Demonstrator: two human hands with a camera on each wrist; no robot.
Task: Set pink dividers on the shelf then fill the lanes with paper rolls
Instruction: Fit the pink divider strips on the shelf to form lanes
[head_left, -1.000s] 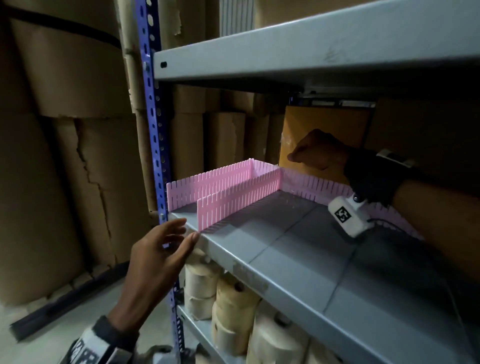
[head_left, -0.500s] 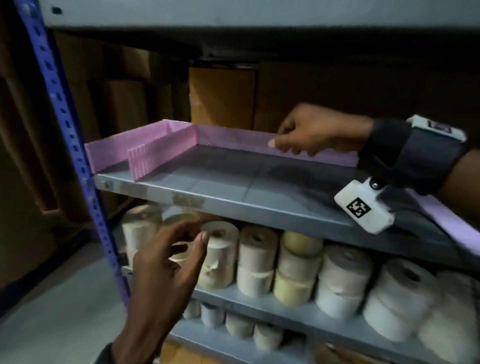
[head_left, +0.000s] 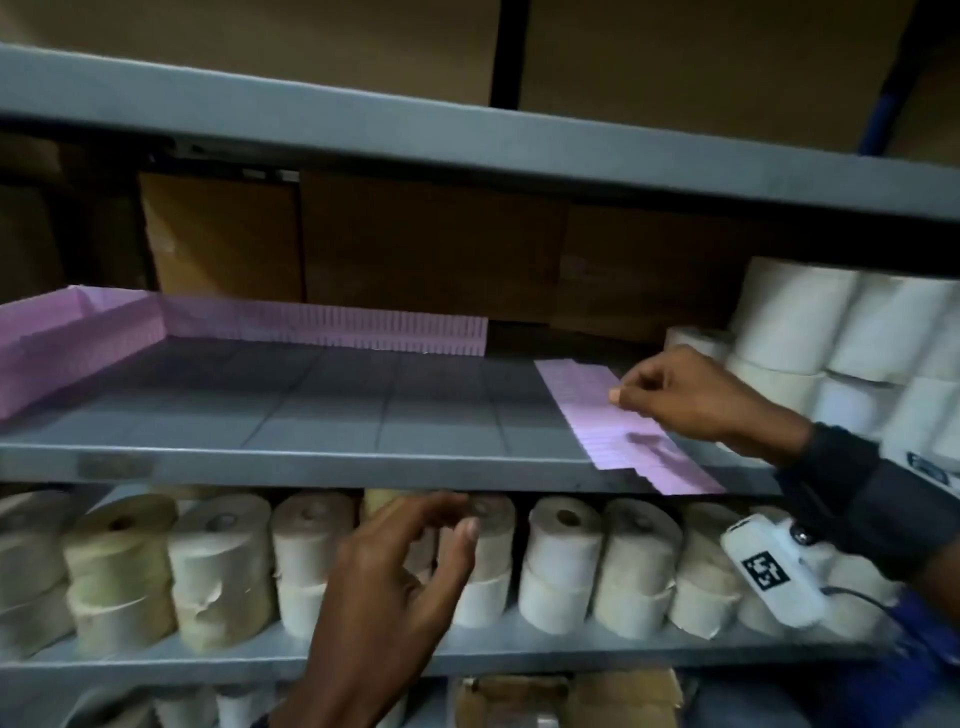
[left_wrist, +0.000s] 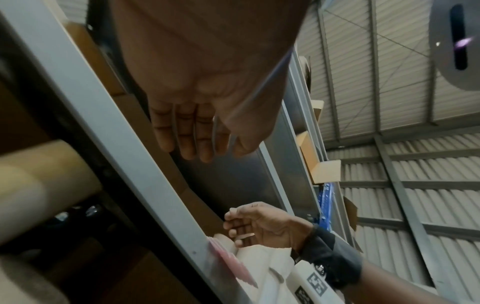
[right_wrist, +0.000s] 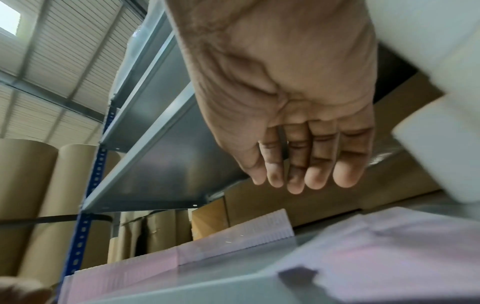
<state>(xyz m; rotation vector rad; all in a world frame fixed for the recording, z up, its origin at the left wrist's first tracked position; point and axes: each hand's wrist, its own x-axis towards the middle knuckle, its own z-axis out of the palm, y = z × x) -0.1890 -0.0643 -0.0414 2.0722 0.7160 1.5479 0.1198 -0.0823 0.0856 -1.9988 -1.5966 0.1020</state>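
A: Pink slotted dividers (head_left: 332, 332) stand upright on the grey metal shelf (head_left: 311, 415): 1 runs along the back edge and 2 more (head_left: 67, 343) run front to back at the left end, meeting the back strip at the corner.

B: And the flat pink pieces at the right?

A: A stack of loose dividers (head_left: 613, 415) lies flat on the shelf, its near end reaching over the front lip. The right hand (head_left: 691, 395) hovers just above the stack with fingers curled and thumb drawn toward the fingertips. Whether it pinches the top strip or only touches it cannot be told; the right wrist view shows curled fingers (right_wrist: 319, 170) with nothing visibly between them.

B: State of the left hand?

A: The left hand (head_left: 395, 577) is in front of the lower shelf, fingers loosely spread and holding nothing. The left wrist view confirms a relaxed palm (left_wrist: 197, 127) with fingers straight.

B: Where are the paper rolls?

A: White paper rolls (head_left: 841, 332) are stacked at the right end of the divider shelf, just beside the right hand. Cream rolls (head_left: 218, 566) fill the shelf below in 2 layers. No roll sits in the lane between the 2 left dividers. Brown cardboard (head_left: 431, 244) stands behind the shelf.
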